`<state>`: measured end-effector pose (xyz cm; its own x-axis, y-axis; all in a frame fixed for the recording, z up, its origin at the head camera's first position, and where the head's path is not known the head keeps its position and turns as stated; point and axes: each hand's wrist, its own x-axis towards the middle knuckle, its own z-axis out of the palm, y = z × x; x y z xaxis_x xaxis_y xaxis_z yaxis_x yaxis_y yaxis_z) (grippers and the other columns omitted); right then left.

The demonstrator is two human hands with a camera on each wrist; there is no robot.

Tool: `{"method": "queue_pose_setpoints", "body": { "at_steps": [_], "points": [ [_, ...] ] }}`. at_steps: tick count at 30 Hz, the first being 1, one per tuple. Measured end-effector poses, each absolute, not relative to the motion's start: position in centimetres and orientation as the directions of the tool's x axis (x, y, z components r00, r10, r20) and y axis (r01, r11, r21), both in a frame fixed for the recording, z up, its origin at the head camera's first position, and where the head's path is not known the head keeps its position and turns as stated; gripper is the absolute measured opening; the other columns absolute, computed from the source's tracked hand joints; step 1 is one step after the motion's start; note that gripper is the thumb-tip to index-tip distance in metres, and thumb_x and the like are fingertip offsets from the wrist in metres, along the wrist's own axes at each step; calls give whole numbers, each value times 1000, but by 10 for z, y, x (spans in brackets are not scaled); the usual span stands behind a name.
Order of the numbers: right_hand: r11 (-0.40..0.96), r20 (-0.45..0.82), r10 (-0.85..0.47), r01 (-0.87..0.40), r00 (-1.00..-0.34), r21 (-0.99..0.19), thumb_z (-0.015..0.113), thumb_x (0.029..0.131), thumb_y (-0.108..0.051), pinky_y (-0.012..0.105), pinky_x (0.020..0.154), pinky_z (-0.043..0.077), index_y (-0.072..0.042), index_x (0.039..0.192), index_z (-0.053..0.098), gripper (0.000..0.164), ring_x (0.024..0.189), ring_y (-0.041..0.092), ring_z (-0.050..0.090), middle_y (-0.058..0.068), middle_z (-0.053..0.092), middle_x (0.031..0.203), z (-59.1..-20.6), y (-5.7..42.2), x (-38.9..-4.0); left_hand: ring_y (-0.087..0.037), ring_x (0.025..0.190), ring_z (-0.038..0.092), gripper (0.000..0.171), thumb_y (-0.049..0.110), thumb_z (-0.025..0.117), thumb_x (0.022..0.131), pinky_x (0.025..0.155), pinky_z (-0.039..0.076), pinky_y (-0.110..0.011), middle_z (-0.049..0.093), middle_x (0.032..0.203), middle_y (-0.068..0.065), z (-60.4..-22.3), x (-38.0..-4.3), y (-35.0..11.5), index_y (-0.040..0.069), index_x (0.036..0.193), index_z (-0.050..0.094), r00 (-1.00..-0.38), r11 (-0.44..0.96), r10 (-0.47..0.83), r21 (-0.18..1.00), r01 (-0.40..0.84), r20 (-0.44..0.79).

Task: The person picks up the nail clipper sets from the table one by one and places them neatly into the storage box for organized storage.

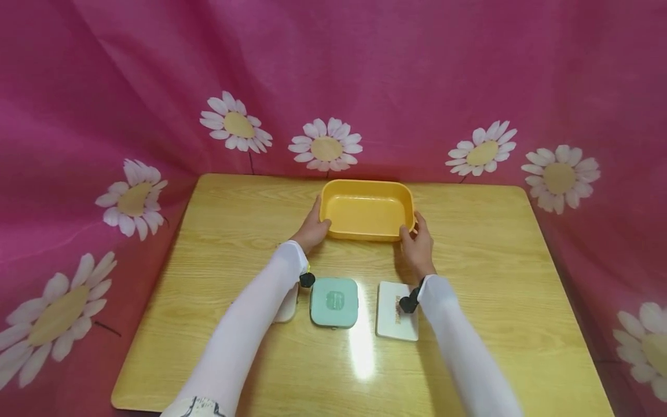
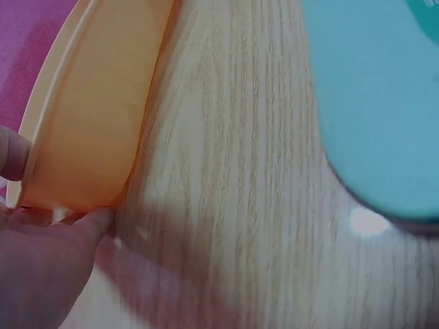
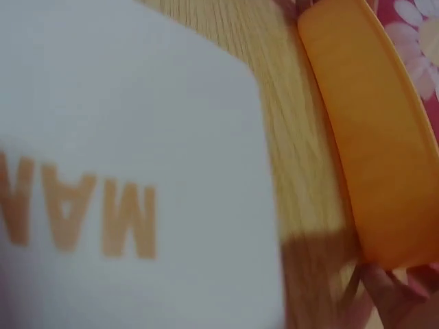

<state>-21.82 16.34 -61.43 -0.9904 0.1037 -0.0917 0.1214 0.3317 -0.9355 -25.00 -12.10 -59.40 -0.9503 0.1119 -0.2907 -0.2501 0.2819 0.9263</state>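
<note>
A yellow rectangular plastic tray [image 1: 367,211] with rounded corners lies near the table's back edge, and nothing is seen inside it. My left hand [image 1: 312,227] grips its left end, thumb over the rim. At the right end my right hand [image 1: 418,246] holds the rim near the front corner, its thumb on top. Both wrist views show the tray's outer wall [image 2: 103,116] low on the table, with fingers at its ends. Closer to me sit a mint-green square case [image 1: 334,302] and a white box [image 1: 391,315] with orange lettering, the latter under my right wrist.
A white rounded object [image 1: 286,307] shows partly from beneath the left sleeve. The light wooden table [image 1: 500,278] has rounded corners. A pink curtain [image 1: 396,87] printed with daisies hangs behind it and along both sides.
</note>
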Motion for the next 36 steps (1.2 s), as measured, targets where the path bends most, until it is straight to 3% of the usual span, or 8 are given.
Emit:
{"method": "queue_pose_setpoints", "body": {
  "at_steps": [5, 9, 14, 20, 26, 31, 36],
  "points": [
    [415, -62, 99, 98, -993, -904, 43, 112, -32, 51, 122, 35, -4, 167, 14, 68, 150, 41, 39, 27, 31, 166, -610, 163, -219, -23, 162, 6, 85, 2, 47, 104, 130, 8, -40, 3, 177, -7, -587, -249, -124, 16, 170, -5, -943, 287, 134, 922, -258, -305],
    [428, -38, 99, 77, -994, -901, 36, 113, -42, 49, 128, 21, -1, 167, 5, 74, 158, 37, 23, 26, 20, 171, -607, 164, -214, -23, 162, 4, 89, 17, 52, 107, 130, 7, -42, 1, 177, -10, -577, -246, -134, 13, 168, -12, -921, 316, 136, 897, -308, -364],
    [430, 2, 77, 31, -997, -902, 37, 112, -47, 50, 130, 13, -3, 168, 6, 78, 161, 33, 12, 19, 12, 174, -597, 163, -202, -33, 162, 7, 94, 33, 55, 108, 130, 12, -46, -1, 177, -14, -562, -245, -157, 10, 167, -13, -916, 395, 136, 868, -299, -378],
    [449, 57, 13, -45, -998, -892, 46, 111, -43, 54, 129, 15, -4, 168, 10, 78, 160, 35, 15, 19, 15, 173, -581, 158, -183, -36, 160, 16, 98, 40, 62, 104, 128, 20, -50, 9, 176, -13, -552, -233, -169, 13, 169, -6, -921, 504, 185, 838, -209, -341],
    [460, 140, -87, -165, -986, -872, 53, 110, -37, 58, 126, 21, -1, 166, 15, 77, 158, 38, 21, 21, 21, 171, -559, 137, -176, -36, 158, 24, 105, 51, 66, 98, 127, 22, -53, 18, 174, -17, -534, -215, -185, 10, 169, 0, -918, 643, 177, 748, -165, -355],
    [394, 228, -248, -313, -942, -864, 59, 107, -23, 55, 125, 27, 0, 164, 26, 69, 155, 36, 31, 20, 33, 167, -554, 116, -164, -38, 157, 25, 110, 54, 70, 95, 127, 22, -55, 19, 173, -18, -525, -191, -193, 8, 169, 2, -906, 672, 201, 725, -149, -373],
    [401, 131, -445, -328, -886, -855, 65, 105, -29, 52, 123, 31, -3, 163, 32, 72, 153, 33, 36, 16, 37, 167, -557, 89, -149, -41, 158, 20, 113, 52, 76, 92, 125, 22, -60, 16, 174, -19, -527, -162, -212, 7, 169, 5, -865, 642, 236, 739, -203, -442]
  ]
}}
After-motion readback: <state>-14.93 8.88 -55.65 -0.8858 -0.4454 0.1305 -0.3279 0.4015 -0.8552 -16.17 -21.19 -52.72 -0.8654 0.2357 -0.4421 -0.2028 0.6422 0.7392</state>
